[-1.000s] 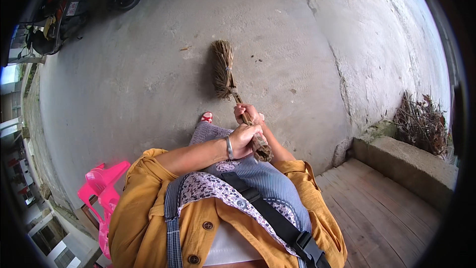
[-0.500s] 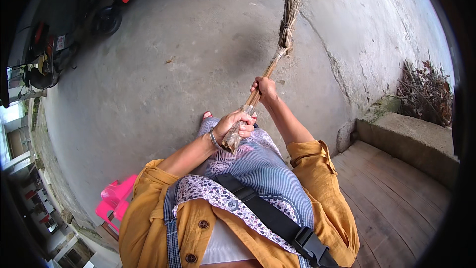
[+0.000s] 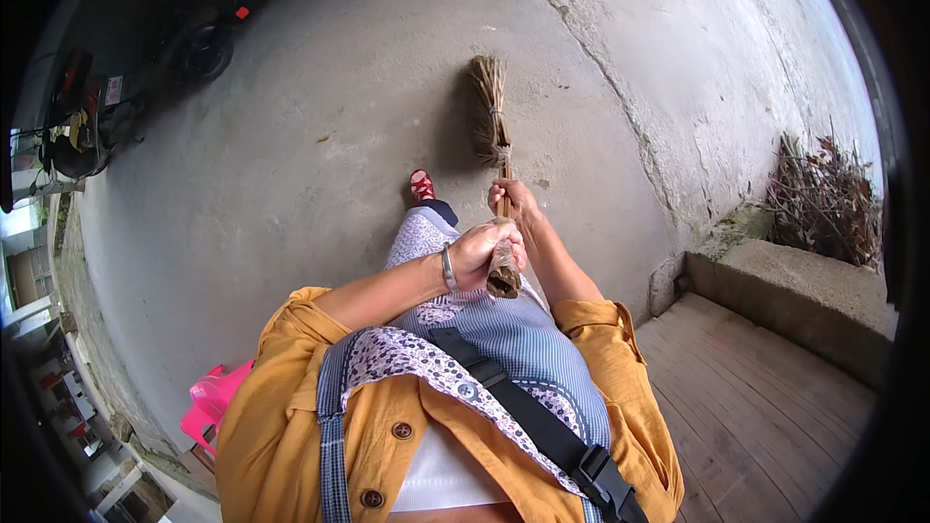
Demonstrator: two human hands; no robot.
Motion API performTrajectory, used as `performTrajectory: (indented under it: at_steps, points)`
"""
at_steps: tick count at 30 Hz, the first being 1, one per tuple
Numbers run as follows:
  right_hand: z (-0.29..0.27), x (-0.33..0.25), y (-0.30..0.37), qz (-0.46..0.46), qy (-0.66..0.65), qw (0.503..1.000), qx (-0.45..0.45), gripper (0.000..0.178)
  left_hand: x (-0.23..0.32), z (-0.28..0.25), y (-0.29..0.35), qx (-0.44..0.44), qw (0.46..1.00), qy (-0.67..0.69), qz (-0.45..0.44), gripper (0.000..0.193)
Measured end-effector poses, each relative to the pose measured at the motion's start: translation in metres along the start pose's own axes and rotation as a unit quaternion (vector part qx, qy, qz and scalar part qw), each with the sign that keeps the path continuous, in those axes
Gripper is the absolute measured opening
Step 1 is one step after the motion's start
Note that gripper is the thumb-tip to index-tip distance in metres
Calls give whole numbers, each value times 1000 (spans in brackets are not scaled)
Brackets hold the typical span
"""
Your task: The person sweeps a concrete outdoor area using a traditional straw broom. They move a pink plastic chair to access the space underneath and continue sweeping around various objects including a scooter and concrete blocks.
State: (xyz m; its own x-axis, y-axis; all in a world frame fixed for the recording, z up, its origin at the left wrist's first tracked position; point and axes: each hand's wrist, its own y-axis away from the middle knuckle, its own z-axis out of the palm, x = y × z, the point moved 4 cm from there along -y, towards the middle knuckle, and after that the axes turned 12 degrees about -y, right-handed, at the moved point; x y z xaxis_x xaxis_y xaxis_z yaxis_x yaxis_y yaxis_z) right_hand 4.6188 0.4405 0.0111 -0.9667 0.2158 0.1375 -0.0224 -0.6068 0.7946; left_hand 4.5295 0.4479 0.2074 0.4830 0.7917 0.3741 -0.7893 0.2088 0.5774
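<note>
A straw broom (image 3: 492,102) points away from me, its bound bristle head over the concrete floor with a dark shadow at its left. My left hand (image 3: 484,250) is closed around the tape-wrapped top of the handle, close to my apron, and the cut handle end shows below the fingers. Farther along the shaft, just short of the bristles, my right hand (image 3: 513,199) grips the bare sticks. Whether the bristle tips touch the floor I cannot tell.
Concrete floor (image 3: 320,203) spreads ahead, with a crack on its right. Parked motorbikes (image 3: 203,53) stand at the upper left, a pink plastic chair (image 3: 215,399) at the lower left. To the right are wooden boards (image 3: 756,387), a low concrete ledge (image 3: 794,281) and dry twigs (image 3: 828,199).
The broom head has swung left and come closer to me, and the handle end has shifted right. My left foot in a red shoe has stepped forward.
</note>
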Motion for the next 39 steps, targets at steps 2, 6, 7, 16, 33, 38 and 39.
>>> performTrajectory:
  at_steps: [2,6,7,16,33,38,39]
  points:
    - [16,-18,-10,-28,-13,999,27,17,23,-10,-2,-6,999,8,32,15]
    - [73,-22,-37,-155,116,979,64,9,64,-68,6,-119,958,236,-109,15]
    - [92,-11,-39,-161,129,975,80,8,76,-82,18,-121,959,236,-99,14]
    - [208,122,-133,16,150,986,73,9,177,-162,138,57,988,128,58,14]
    - [261,228,-261,433,294,848,82,18,263,-211,106,389,856,-112,321,7]
    - [277,152,-265,360,270,889,82,15,288,-200,55,215,885,328,252,9]
    - [284,136,-256,333,262,902,85,14,303,-186,61,299,920,175,184,8]
